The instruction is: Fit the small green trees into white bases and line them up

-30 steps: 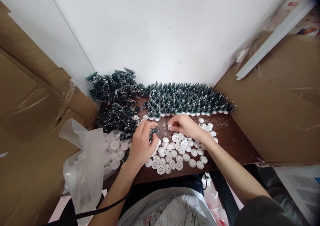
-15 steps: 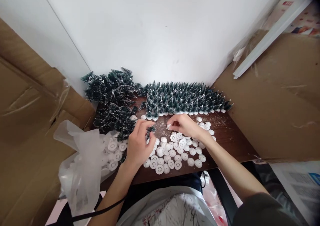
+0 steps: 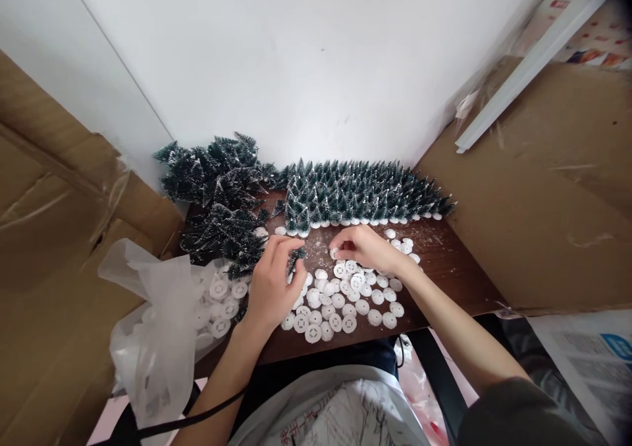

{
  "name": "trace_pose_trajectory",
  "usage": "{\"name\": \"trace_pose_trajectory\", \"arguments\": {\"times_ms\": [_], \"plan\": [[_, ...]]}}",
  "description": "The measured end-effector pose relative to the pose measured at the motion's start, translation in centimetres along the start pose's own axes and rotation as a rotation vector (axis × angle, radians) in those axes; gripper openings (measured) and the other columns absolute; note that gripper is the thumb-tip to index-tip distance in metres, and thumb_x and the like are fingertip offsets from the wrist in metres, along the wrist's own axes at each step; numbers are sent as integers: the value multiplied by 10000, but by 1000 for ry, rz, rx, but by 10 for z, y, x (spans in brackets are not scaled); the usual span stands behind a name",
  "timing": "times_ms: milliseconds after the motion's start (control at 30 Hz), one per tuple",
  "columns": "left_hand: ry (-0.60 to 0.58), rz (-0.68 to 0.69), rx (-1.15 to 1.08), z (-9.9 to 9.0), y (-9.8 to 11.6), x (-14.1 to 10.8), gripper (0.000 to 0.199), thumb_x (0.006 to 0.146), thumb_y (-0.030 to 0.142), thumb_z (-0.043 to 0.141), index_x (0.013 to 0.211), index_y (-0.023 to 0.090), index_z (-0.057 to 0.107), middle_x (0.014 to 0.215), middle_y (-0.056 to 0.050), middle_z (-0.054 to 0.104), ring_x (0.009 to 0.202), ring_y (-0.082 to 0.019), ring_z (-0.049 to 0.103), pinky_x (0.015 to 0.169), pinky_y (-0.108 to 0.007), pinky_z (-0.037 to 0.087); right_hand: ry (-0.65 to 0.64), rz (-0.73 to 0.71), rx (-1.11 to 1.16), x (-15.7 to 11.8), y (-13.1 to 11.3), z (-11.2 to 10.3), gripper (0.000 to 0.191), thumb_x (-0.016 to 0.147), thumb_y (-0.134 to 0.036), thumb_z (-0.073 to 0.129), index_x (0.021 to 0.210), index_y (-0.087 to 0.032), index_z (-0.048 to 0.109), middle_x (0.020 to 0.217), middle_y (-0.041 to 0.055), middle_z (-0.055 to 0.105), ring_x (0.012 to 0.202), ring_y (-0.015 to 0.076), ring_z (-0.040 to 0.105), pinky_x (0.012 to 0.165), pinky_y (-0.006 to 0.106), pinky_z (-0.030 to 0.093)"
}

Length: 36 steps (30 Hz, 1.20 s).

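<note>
White disc (image 3: 334,253) in front of the tree rows (image 3: 365,193); right hand (image 3: 365,245) pinches it, apparently for control. Left hand (image 3: 276,278), also before the rows: thumb and forefinger apart, grip on small tree (image 3: 297,254) unclear. Loose discs (image 3: 338,302), farther forward of the rows, likely spread for reach.

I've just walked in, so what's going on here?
Someone's right hand pinches a round white disc. The left hand curls by a dark-green bristle tree; whether it grips it is unclear. Beyond, upright dark-green trees with white bases stand in rows, beside a loose pile of similar trees. Loose white discs lie on the near side.
</note>
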State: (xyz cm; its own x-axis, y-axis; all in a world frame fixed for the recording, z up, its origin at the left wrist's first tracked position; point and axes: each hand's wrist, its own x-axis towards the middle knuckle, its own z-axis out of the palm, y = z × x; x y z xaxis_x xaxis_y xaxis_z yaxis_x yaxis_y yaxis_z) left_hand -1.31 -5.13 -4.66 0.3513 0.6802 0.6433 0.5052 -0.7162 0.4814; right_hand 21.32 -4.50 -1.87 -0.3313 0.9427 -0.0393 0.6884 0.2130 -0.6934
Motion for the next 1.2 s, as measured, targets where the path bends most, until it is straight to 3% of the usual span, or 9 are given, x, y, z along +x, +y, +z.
{"name": "trace_pose_trajectory", "arguments": {"times_ms": [100, 233, 600, 733, 867, 1000, 1133, 1200], "plan": [[-7, 8, -9, 0, 1, 1, 285, 867, 64, 516, 1123, 189, 513, 1038, -63, 551, 934, -180, 612, 804, -299, 512, 80, -1, -43, 0, 1, 0, 131, 842, -108, 658, 934, -115, 751, 899, 90, 740, 707, 161, 654, 657, 320, 521], [-8, 29, -10, -1, 1, 2, 283, 875, 70, 534, 1132, 186, 511, 1025, -64, 548, 943, -182, 600, 823, -304, 505, -31, -4, 24, 0, 1, -1, 120, 835, -128, 670, 924, -131, 751, 907, 79, 747, 734, 160, 670, 674, 315, 536], [-3, 34, -10, 1, 0, 3, 283, 879, 74, 549, 1142, 175, 514, 1037, -73, 553, 958, -185, 592, 848, -313, 504, 50, 36, -59, 1, 2, -4, 145, 851, -123, 651, 954, -113, 752, 876, 90, 739, 693, 156, 650, 647, 310, 511], [-1, 37, -22, 0, 0, 3, 286, 883, 81, 556, 1145, 188, 512, 1032, -63, 552, 872, -160, 582, 796, -301, 512, -23, 3, -22, 0, 4, -3, 138, 837, -132, 669, 944, -128, 756, 901, 84, 745, 720, 159, 663, 660, 308, 525], [-10, 33, -32, -1, 1, 3, 294, 887, 85, 557, 1156, 195, 509, 1038, -63, 551, 866, -157, 575, 782, -301, 514, 67, 58, -54, -2, 5, -5, 152, 849, -133, 651, 967, -115, 746, 879, 91, 740, 692, 160, 650, 637, 317, 528], [-6, 42, -32, 0, 1, 3, 292, 889, 86, 554, 1155, 199, 509, 1032, -58, 552, 871, -157, 579, 779, -300, 517, -36, 35, -10, -1, 2, -5, 130, 835, -116, 664, 930, -140, 749, 896, 74, 745, 725, 161, 666, 672, 318, 544], [-6, 45, -26, -1, 1, 3, 289, 889, 83, 552, 1153, 194, 509, 1034, -59, 554, 868, -156, 579, 774, -295, 515, 103, 87, -69, 3, 0, -1, 139, 858, -117, 652, 962, -106, 744, 885, 96, 742, 684, 153, 651, 637, 317, 537], [-13, 47, -25, -1, 1, 3, 290, 891, 83, 549, 1155, 194, 508, 1033, -60, 554, 865, -156, 580, 774, -296, 515, 108, 73, -72, 5, -1, 1, 147, 864, -123, 654, 978, -88, 741, 880, 103, 743, 668, 149, 646, 618, 311, 534]]}}
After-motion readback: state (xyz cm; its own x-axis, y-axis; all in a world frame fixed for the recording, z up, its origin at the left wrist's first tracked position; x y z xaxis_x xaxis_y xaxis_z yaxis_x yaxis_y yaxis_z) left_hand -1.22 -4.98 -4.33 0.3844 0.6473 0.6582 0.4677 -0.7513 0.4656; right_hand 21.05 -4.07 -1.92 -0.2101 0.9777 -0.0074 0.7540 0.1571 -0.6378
